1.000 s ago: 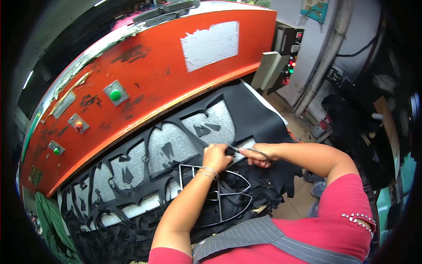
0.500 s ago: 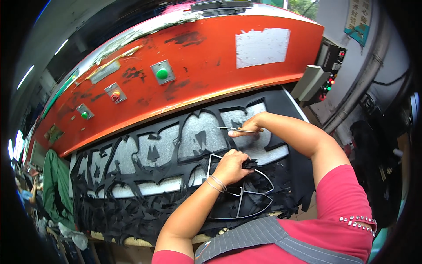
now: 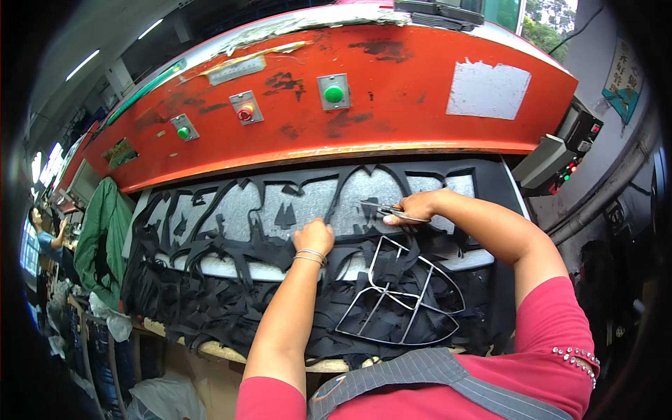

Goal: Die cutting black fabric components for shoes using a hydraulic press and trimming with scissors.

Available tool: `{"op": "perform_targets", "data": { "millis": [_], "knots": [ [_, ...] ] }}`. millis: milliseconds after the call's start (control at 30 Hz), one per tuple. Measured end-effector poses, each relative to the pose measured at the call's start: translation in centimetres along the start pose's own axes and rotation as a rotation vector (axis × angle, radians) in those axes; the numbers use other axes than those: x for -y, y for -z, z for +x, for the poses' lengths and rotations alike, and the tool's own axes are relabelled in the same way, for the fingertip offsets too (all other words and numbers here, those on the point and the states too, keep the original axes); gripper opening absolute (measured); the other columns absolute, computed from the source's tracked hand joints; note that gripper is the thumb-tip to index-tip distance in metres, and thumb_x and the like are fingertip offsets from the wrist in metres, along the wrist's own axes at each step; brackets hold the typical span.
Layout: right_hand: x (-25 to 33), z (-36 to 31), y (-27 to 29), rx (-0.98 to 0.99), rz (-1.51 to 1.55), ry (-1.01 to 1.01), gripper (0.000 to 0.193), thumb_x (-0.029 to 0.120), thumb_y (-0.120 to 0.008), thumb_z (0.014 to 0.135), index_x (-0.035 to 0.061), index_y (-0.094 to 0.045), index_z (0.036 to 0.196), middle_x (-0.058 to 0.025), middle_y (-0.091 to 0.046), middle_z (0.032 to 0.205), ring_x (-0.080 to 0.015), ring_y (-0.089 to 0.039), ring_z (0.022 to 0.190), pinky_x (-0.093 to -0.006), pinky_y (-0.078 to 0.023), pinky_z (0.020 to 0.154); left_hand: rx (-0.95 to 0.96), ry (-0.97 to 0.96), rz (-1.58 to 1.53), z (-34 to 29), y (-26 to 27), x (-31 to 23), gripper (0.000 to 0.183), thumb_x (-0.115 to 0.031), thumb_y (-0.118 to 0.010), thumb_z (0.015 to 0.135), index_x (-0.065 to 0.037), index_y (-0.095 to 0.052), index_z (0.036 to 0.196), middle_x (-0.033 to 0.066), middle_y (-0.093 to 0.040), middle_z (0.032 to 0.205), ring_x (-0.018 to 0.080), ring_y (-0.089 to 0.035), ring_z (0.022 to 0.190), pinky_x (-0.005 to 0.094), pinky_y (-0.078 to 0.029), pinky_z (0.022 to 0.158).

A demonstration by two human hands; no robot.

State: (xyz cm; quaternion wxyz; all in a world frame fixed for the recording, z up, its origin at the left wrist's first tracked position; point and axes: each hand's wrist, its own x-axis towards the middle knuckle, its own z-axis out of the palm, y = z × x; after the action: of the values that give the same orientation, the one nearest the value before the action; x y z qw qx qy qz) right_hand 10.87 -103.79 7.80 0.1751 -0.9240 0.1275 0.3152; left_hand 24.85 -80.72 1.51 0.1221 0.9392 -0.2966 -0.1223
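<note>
I see my right hand [image 3: 414, 208] up near the back edge of the press bed [image 3: 500, 183], toward its right end, fingers pinched around a pair of scissors [image 3: 383, 210]. The scissors stick out from the hand to my left; their long axis runs roughly parallel to the back edge, tips pointing left and lying over the pale grey board [image 3: 364, 192] where the black fabric has been cut away. I cannot tell whether the blades are parted.

My left hand [image 3: 313, 236] sits to the left of the scissors and nearer to me, close to the middle of the bed, palm down with the fingers drawn together and pressing on the black cut fabric [image 3: 231, 294]. Thin bangles ring that wrist.

One metal cutting die [image 3: 400, 297], a leaf-shaped outline with cross bars, lies on the fabric near the front edge, right of my left forearm and below the right hand, its pointed end aimed toward the back.

By count: one pair of scissors, one die, two hands. On the orange machine head [image 3: 392, 105] above the bed I count two green buttons, one [image 3: 334, 93] near the middle and one [image 3: 183, 131] farther left, with one red button [image 3: 245, 113] between them. A green cloth [image 3: 101, 231] hangs off the left end of the bed.
</note>
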Motion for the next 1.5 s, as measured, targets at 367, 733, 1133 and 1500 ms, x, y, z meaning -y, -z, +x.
{"op": "perform_targets", "data": {
  "millis": [367, 733, 1133, 1500],
  "knots": [
    [13.1, 7.5, 1.8, 0.114, -0.019, -0.065, 0.099, 0.090, -0.025, 0.071, 0.0000, -0.066, 0.079, -0.0160, -0.065, 0.076, -0.0258, -0.063, 0.074, -0.0388, -0.049, 0.067, 0.174, -0.389, -0.320, 0.1, 1.2, 7.3, 0.039, -0.030, -0.053, 0.088, 0.006, -0.054, 0.104, 0.0297, -0.061, 0.098, 0.0441, -0.059, 0.095, 0.0477, -0.046, 0.086],
    [32.8, 15.7, 2.5, 0.072, 0.013, -0.162, 0.109, 0.091, -0.029, 0.068, -0.0034, -0.063, 0.110, -0.0246, -0.056, 0.122, -0.0371, -0.050, 0.119, -0.0466, -0.038, 0.099, -0.563, 0.123, 0.064, 6.4, 11.6, 39.7, 0.049, -0.041, -0.072, 0.071, -0.005, -0.061, 0.102, 0.0167, -0.060, 0.099, 0.0350, -0.054, 0.102, 0.0481, -0.043, 0.087],
    [45.8, 21.5, 3.9, 0.049, -0.343, 0.001, 0.088, 0.084, -0.040, 0.072, 0.0113, -0.063, 0.116, -0.0156, -0.065, 0.108, -0.0352, -0.058, 0.108, -0.0440, -0.043, 0.095, -0.102, -0.029, -0.271, 6.3, 13.0, 47.9, 0.036, -0.029, -0.059, 0.085, 0.001, -0.056, 0.104, 0.0260, -0.063, 0.099, 0.0418, -0.059, 0.096, 0.0472, -0.045, 0.085],
    [36.2, 18.5, 5.0, 0.116, -0.255, -0.296, 0.107, 0.086, -0.035, 0.071, 0.0003, -0.046, 0.133, -0.0220, -0.047, 0.135, -0.0335, -0.042, 0.128, -0.0416, -0.035, 0.105, -0.066, -0.082, -0.323, 5.2, 12.9, 47.3, 0.046, -0.032, -0.055, 0.087, 0.007, -0.056, 0.111, 0.0314, -0.060, 0.104, 0.0437, -0.057, 0.101, 0.0453, -0.045, 0.088]
  ]
}}
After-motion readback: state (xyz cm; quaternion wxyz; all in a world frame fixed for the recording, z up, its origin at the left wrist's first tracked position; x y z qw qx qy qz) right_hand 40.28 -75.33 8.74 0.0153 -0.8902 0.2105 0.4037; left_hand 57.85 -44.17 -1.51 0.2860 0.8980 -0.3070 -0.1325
